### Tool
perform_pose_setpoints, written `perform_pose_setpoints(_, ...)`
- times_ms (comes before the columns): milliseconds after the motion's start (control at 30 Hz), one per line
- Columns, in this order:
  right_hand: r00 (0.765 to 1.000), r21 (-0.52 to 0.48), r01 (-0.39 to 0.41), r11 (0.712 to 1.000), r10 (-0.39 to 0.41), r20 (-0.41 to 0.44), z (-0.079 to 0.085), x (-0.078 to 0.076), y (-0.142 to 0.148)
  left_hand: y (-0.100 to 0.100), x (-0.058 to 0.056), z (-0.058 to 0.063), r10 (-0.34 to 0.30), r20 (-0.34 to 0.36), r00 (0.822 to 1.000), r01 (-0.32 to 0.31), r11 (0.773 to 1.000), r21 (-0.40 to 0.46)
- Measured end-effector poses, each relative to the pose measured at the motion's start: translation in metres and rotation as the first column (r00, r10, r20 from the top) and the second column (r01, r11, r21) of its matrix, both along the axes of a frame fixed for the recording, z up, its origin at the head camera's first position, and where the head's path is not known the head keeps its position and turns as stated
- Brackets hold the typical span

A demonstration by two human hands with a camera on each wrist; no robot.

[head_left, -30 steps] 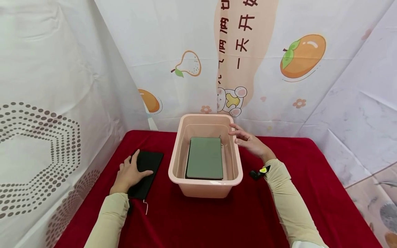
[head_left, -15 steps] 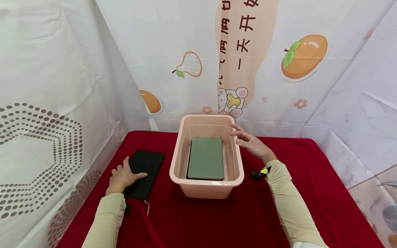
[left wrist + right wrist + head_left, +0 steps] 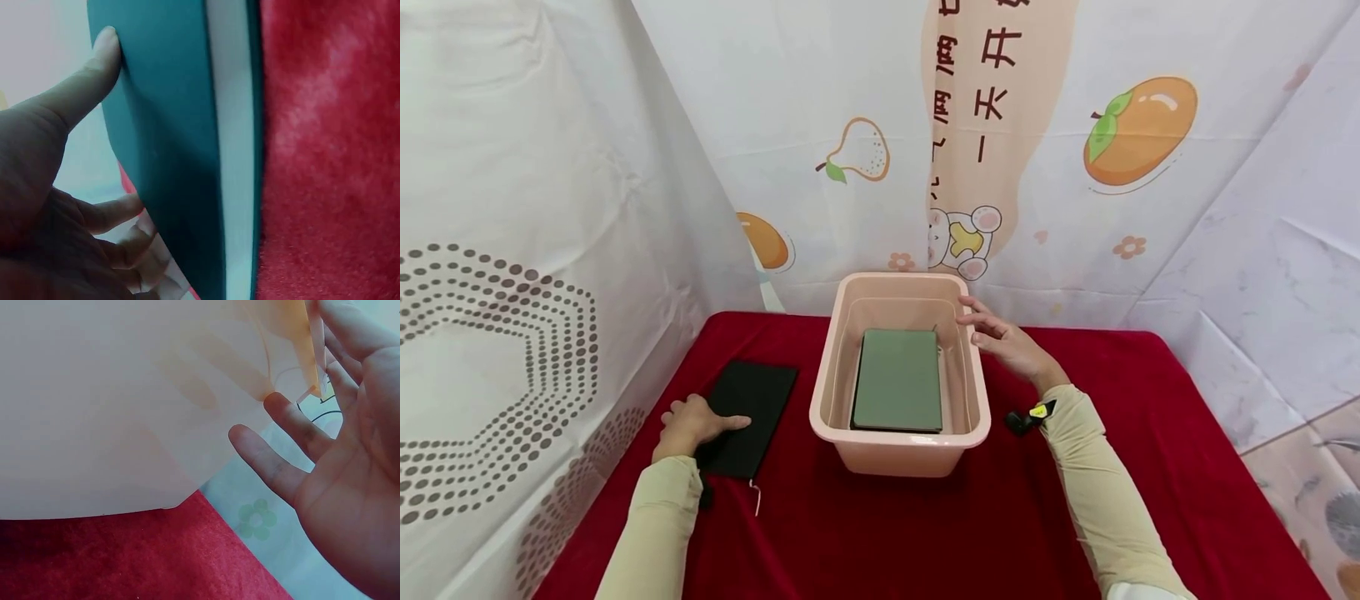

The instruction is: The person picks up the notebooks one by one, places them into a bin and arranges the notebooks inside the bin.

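Note:
A black hardcover notebook (image 3: 752,408) with a pale ribbon at its near edge lies on the red cloth, left of a pink plastic bin (image 3: 825,375). My left hand (image 3: 688,425) holds its left side: the thumb lies on the cover and the curled fingers touch the edge, as the left wrist view shows. The notebook's white page block (image 3: 231,125) shows there. My right hand (image 3: 1011,346) rests at the bin's right rim with loosely bent, spread fingers; in the right wrist view some fingers (image 3: 269,456) lie along the outer wall. Inside the bin lies a green-covered notebook (image 3: 897,379).
Beneath the green notebook dark edges of something else show. A red velvet cloth (image 3: 880,533) covers the table. Printed white curtains (image 3: 760,100) hang behind and at both sides. A small black device (image 3: 1021,422) is at the right wrist.
My left hand has slid left and nearer across the black notebook, from lying over its cover to its left edge. The right hand has stayed at the bin's rim.

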State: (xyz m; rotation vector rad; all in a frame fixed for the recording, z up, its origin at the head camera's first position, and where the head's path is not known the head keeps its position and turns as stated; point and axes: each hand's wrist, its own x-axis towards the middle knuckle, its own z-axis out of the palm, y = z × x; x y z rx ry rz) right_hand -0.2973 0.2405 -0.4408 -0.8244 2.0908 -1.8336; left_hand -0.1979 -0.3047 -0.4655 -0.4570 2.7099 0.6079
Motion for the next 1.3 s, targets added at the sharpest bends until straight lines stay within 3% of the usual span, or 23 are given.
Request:
perform_pose_setpoints(233,1.0,-0.029,-0.007,1.0,0.008,0.013,-0.001,-0.001,-0.001,-0.003,-0.005,-0.005,0.056,0.03,0.998,-0.056,0.998,0.004)
perform_pose_setpoints(467,1.0,-0.045,-0.016,0.999,0.016,0.015,-0.005,-0.002,0.0,-0.003,-0.002,-0.006,0.038,0.019,0.999,-0.038,0.999,0.006)
perform_pose_setpoints(767,1.0,-0.064,-0.02,0.998,0.021,0.012,-0.003,0.0,-0.002,-0.002,0.0,-0.008,0.056,-0.049,0.997,-0.054,0.998,0.038)
perform_pose_setpoints(1000,1.0,-0.051,-0.018,0.999,0.019,0.018,-0.004,0.001,-0.002,-0.003,0.002,-0.014,0.046,-0.147,0.988,-0.032,0.995,0.097)
perform_pose_setpoints(1300,1.0,-0.05,-0.013,0.999,0.014,0.013,-0.004,-0.001,0.0,-0.001,0.004,-0.015,0.058,-0.193,0.979,-0.033,0.991,0.131)
